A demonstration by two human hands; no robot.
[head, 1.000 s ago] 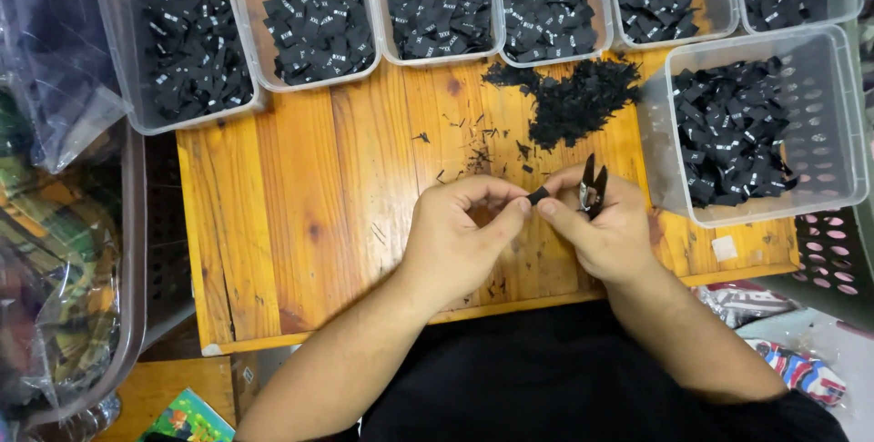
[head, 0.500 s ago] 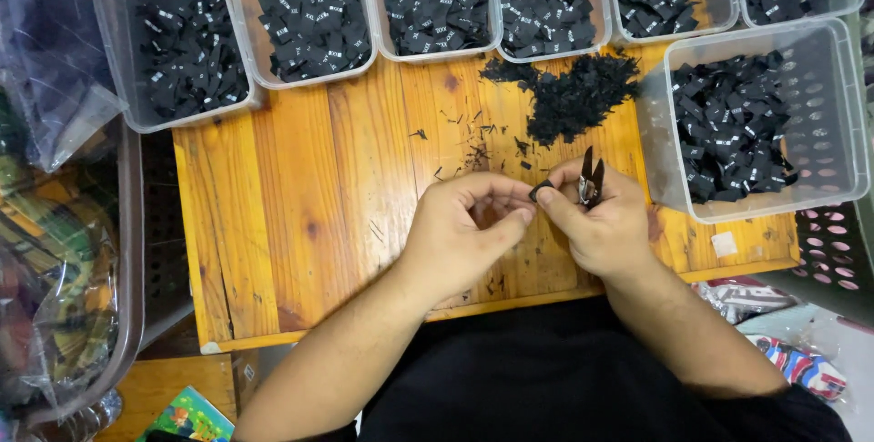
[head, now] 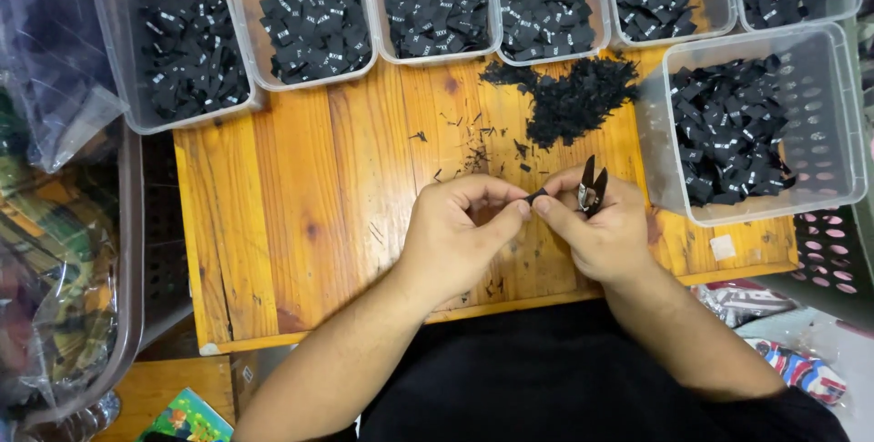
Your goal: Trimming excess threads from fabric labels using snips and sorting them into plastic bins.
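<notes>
My left hand (head: 458, 233) and my right hand (head: 596, 231) meet over the wooden table (head: 300, 223), pinching a small black fabric label (head: 535, 195) between their fingertips. My right hand also carries small black thread snips (head: 591, 189), their blades pointing up and away. A loose heap of black label trimmings (head: 572, 101) lies just beyond my hands, with tiny black offcuts scattered on the wood around it.
Several clear plastic bins of folded black labels line the table's far edge (head: 196, 50), and a larger bin (head: 756, 123) stands at the right. A clear bag of patterned cloth (head: 45, 260) sits at the left. Coloured packets (head: 792, 365) lie at lower right.
My hands have stayed together in nearly the same place. The fingertips have shifted slightly on the small black label, and the snips are tilted a little differently.
</notes>
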